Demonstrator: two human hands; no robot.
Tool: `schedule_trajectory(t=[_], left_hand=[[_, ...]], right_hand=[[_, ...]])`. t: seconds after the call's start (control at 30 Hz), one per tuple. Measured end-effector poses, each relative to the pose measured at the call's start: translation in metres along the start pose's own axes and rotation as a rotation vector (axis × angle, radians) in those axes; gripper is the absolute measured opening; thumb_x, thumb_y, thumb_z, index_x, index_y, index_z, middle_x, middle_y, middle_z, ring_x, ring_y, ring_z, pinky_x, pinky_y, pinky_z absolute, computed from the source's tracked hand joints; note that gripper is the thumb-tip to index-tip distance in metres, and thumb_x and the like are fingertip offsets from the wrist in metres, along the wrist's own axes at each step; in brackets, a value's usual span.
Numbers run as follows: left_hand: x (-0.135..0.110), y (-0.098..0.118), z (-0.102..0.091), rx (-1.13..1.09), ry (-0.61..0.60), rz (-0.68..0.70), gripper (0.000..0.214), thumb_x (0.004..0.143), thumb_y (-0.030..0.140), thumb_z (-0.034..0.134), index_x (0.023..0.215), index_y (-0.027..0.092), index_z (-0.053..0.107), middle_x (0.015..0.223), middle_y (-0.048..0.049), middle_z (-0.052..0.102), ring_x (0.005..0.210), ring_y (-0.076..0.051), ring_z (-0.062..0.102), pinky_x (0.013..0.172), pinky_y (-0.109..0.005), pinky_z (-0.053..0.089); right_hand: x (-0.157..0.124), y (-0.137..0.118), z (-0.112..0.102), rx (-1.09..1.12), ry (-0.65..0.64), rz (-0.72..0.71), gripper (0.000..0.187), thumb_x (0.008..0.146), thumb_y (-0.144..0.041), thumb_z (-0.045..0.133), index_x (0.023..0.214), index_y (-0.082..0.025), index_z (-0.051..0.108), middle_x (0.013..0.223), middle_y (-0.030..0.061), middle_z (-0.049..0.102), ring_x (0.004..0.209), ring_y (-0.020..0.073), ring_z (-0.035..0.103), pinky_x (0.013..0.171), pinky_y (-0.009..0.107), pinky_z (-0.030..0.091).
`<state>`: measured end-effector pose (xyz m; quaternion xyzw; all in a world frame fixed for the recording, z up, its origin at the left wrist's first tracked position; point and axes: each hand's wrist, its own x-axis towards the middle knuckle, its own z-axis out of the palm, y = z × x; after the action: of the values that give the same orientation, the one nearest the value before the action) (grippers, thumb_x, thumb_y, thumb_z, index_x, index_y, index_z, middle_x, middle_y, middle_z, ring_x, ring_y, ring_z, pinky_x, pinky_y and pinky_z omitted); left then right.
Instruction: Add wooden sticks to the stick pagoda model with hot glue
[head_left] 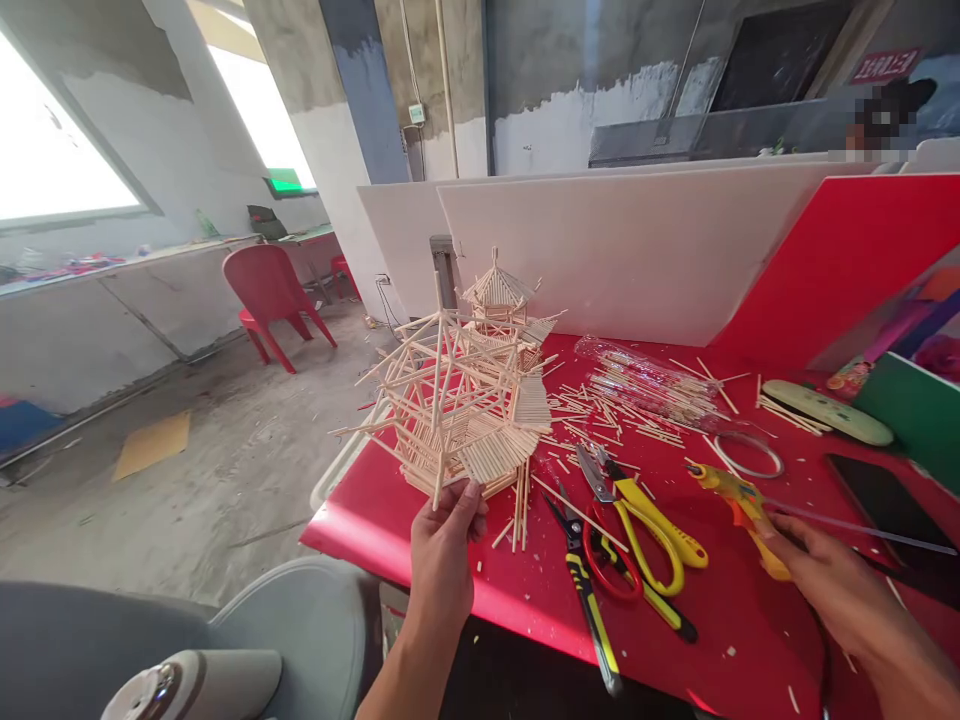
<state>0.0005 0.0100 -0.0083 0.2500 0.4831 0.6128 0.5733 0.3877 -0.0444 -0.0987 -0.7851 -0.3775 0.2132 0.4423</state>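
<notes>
My left hand (pixel 448 515) is closed, thumb against fingers, on the lower near end of a wooden stick frame (pixel 439 370). The open frame of thin sticks overlaps a pagoda model (pixel 496 290) of the same pale sticks; I cannot tell whether the two are joined. The model has a pointed top and slatted lower roofs (pixel 532 405), and rests on the red table. At the right, my right hand (pixel 814 565) is wrapped round a yellow hot glue gun (pixel 731 488), its nozzle pointing left, toward the tools. A clear glue stick (pixel 862 525) trails from its back.
Between my hands lie yellow-handled snips (pixel 645 535), black-and-yellow pliers (pixel 589 600) and a utility knife (pixel 675 520). Loose sticks (pixel 600 415) and a plastic bag of sticks (pixel 652 385) are behind them. A phone (pixel 892 510) lies far right. A grey stool (pixel 300 620) stands left, bearing a flask (pixel 202 685).
</notes>
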Motion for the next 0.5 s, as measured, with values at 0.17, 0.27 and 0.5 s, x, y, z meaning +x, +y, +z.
schedule_trajectory(t=[0.17, 0.27, 0.5], left_hand=[[0.001, -0.001, 0.0, -0.028, -0.015, -0.003, 0.036, 0.058, 0.037, 0.09, 0.076, 0.013, 0.071, 0.06, 0.0003, 0.062, 0.053, -0.007, 0.048, 0.051, -0.019, 0.037], [0.001, -0.003, -0.001, -0.025, -0.022, -0.007, 0.035, 0.059, 0.038, 0.089, 0.076, 0.013, 0.071, 0.059, 0.0004, 0.062, 0.051, -0.007, 0.048, 0.05, -0.019, 0.036], [0.0, -0.004, 0.001, -0.06, -0.03, -0.03, 0.037, 0.057, 0.04, 0.09, 0.073, 0.013, 0.07, 0.059, 0.0002, 0.061, 0.051, -0.007, 0.046, 0.048, -0.019, 0.035]], right_hand=[[-0.044, -0.061, 0.006, 0.322, -0.105, 0.065, 0.051, 0.07, -0.062, 0.071, 0.107, -0.027, 0.064, 0.087, 0.0058, 0.073, 0.082, 0.0251, 0.072, 0.069, 0.034, 0.06], [-0.076, -0.113, 0.028, 0.263, -0.232, -0.148, 0.044, 0.08, -0.061, 0.065, 0.103, -0.024, 0.062, 0.079, 0.0025, 0.069, 0.062, 0.0175, 0.065, 0.055, 0.028, 0.055], [-0.104, -0.2, 0.11, -0.307, 0.218, -0.847, 0.042, 0.086, -0.057, 0.062, 0.097, -0.017, 0.06, 0.076, 0.0056, 0.065, 0.061, 0.0188, 0.062, 0.05, 0.028, 0.045]])
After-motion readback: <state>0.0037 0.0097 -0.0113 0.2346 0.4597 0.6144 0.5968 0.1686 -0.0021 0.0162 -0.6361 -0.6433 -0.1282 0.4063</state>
